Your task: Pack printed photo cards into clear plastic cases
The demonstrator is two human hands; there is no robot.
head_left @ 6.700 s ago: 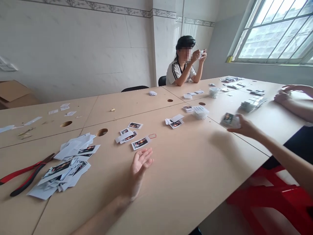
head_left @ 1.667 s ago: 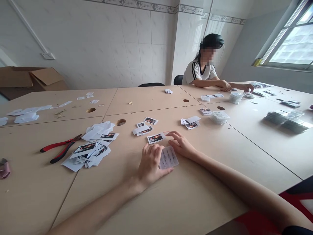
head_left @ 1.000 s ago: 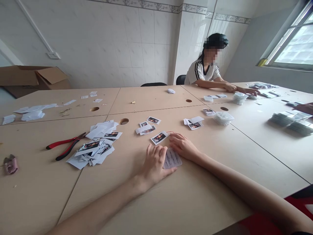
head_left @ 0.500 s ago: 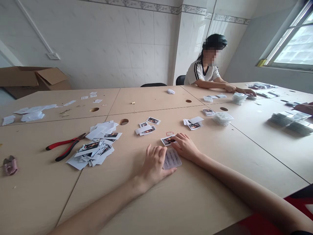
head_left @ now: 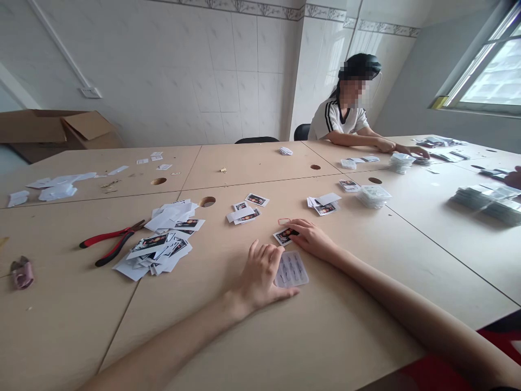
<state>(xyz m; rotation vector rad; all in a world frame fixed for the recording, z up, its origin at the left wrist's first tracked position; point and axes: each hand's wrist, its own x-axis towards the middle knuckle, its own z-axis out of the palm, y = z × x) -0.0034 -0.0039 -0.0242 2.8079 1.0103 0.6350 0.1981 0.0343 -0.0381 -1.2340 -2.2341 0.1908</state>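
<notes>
My left hand (head_left: 266,271) lies around the left side of a shallow clear plastic box (head_left: 293,270), its thumb along the near edge and its fingers bent at the far left corner. Several small slim pieces show in rows inside the box. Just beyond it, a small printed card (head_left: 281,237) with a dark picture lies on the table. The fingers of my right hand (head_left: 311,237) are closed over the card's right part, hiding it; the fingertips are partly out of sight. A small red-edged outline piece (head_left: 284,221) lies behind the card, near my right fingers.
Left stand a heap of cards (head_left: 160,247), red-and-black pliers (head_left: 116,241) and a pinkish cutter-like tool (head_left: 22,272). Small card piles (head_left: 244,212) and stacked clear boxes (head_left: 373,196) lie beyond my hands. A co-worker (head_left: 345,119) sits across the table; another person's hand (head_left: 513,178) shows far right.
My right hand has drawn slightly away from the plastic box, the card moving a little right with it. More of the box shows now. My left hand has shifted slightly right.
</notes>
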